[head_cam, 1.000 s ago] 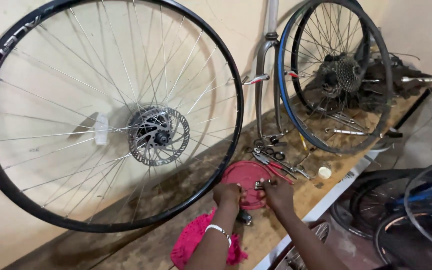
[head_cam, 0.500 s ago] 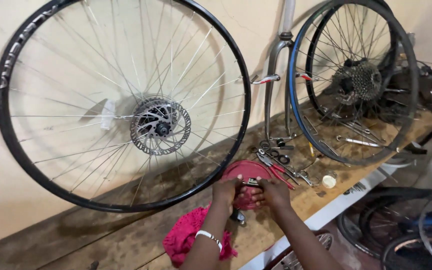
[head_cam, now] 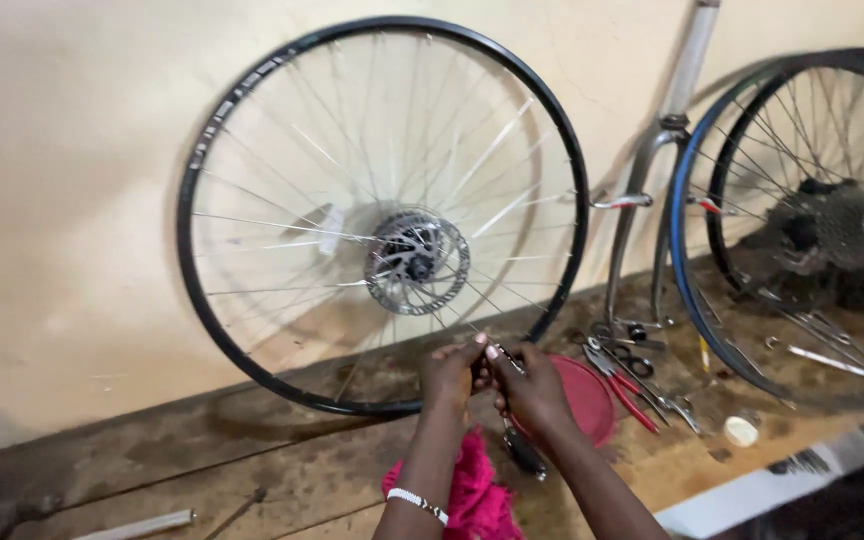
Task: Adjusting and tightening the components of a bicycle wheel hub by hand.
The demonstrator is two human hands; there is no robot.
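My left hand [head_cam: 449, 377] and my right hand [head_cam: 530, 388] meet over the wooden bench [head_cam: 252, 470], fingertips pinched together on a small dark metal part [head_cam: 492, 362] between them. A beaded bracelet sits on my left wrist. Under the hands lie a red round lid [head_cam: 582, 398] and a pink fuzzy cloth [head_cam: 477, 500]. Just behind stands a black-rimmed spoked wheel [head_cam: 382, 215] with a disc rotor [head_cam: 418, 262], leaning on the wall.
Pliers with red handles [head_cam: 632, 385] and other loose tools lie right of the lid. A grey bicycle fork [head_cam: 652, 190] and a second wheel with a cassette [head_cam: 822, 225] lean on the wall at the right. A small white cap [head_cam: 741, 431] sits near the bench edge.
The view has swung to the right, so the big wheel now sits centred. Both hands stay together on the small part above the red lid.
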